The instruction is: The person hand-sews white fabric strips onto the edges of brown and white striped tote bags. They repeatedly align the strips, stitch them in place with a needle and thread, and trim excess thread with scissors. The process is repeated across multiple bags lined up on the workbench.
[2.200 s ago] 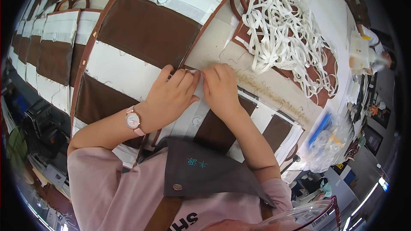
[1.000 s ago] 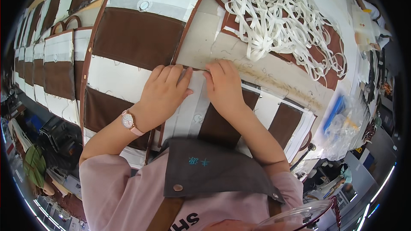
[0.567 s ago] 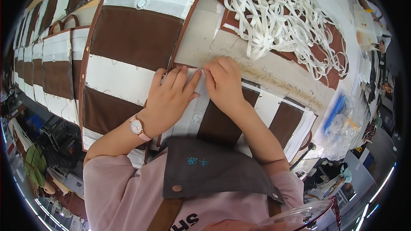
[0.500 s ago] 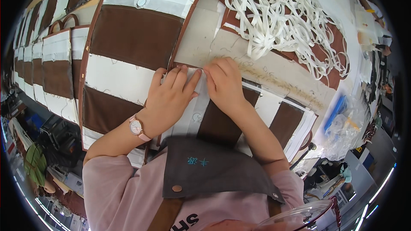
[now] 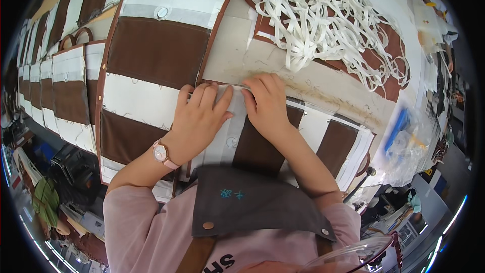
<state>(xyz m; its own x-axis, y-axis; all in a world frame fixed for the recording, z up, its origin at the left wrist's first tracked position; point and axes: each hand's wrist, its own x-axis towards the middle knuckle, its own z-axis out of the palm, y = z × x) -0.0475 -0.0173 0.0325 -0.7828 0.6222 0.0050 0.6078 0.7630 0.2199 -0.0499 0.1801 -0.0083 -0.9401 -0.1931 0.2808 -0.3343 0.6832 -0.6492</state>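
My left hand (image 5: 199, 114), with a pink-strapped watch at the wrist, lies palm down on a brown-and-white striped fabric bag piece (image 5: 260, 144). Its fingers reach the far edge and its thumb rests apart from them on the pale band. Just to the right, my right hand (image 5: 269, 103) has thumb and bent fingers closed on that same far edge. A small gap separates the two hands' fingertips. Under the left hand's side lies the border of a larger striped bag (image 5: 159, 45) with brown binding and a round fastener.
White tape (image 5: 316, 25) lies in a tangled heap on brown pieces at the far right. More striped bags (image 5: 70, 83) stand in a row at the left. Clear plastic bags (image 5: 411, 141) with a blue item are at the right. A dark rod (image 5: 359, 184) sits near my right elbow.
My fingertips have drawn slightly apart along the far edge and sit a little nearer to me. The view has shifted slightly; the bags and the tape heap appear otherwise unchanged.
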